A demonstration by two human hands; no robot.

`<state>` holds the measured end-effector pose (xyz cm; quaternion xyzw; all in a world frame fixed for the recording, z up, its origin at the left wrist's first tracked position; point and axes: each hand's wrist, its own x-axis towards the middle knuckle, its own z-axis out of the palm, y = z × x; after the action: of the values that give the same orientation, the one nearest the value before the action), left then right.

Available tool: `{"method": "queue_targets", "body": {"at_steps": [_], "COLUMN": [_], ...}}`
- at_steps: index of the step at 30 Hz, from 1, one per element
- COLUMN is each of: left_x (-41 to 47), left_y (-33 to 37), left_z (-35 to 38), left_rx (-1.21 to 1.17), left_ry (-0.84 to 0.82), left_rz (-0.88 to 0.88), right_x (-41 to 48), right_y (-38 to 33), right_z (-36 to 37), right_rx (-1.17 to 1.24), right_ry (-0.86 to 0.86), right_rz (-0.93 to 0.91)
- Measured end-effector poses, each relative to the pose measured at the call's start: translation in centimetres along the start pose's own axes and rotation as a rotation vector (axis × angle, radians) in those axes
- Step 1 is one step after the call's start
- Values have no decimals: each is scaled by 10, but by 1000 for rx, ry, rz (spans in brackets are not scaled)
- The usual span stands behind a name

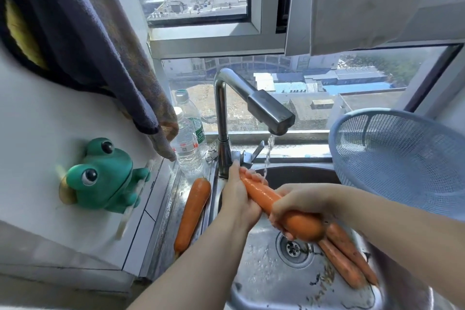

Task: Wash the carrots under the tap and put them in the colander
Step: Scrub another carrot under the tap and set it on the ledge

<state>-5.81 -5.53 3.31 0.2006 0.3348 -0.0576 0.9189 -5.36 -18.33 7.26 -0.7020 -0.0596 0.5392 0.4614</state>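
Gripping a long orange carrot under the running steel tap, left hand round the tip, right hand round the thick end.

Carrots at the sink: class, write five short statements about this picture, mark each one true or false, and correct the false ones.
1. Water runs from the tap onto the held carrot. True.
2. The colander already has carrots in it. False: none shows in it; two loose carrots lie in the sink beside the drain.
3. A spare carrot lies on the ledge left of the sink. True.
4. The left hand is idle. False: it grips the held carrot's thin end, while the right hand grips the thick end.
5. The frog holder sits in the sink. False: it hangs on the left wall.
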Motion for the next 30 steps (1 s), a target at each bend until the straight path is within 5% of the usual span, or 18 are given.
{"method": "queue_targets", "body": {"at_steps": [6,9,13,18,21,27,30], "left_x": [13,13,13,11,11,14,14], "left_y": [-19,-29,-17,-2,8,19,22], "left_z": [-3,-6,-6,0,1,-13,-13], "left_rx": [240,346,353,418,455,364,372], "left_ry": [283,322,237,113,22,-33,-31], "left_rz": [240,267,252,206,149,-15,46], "right_x": [8,11,16,21,21,28,33], "right_y": [-8,0,-3,1,12,2,-1], "right_z": [18,23,18,1,0,7,10], "right_rx": [-1207,-1381,-1120,28,504,500,499], "right_ry": [555,693,555,114,-117,-77,-88], "right_rz": [-135,-216,-246,-60,-22,48,28]}}
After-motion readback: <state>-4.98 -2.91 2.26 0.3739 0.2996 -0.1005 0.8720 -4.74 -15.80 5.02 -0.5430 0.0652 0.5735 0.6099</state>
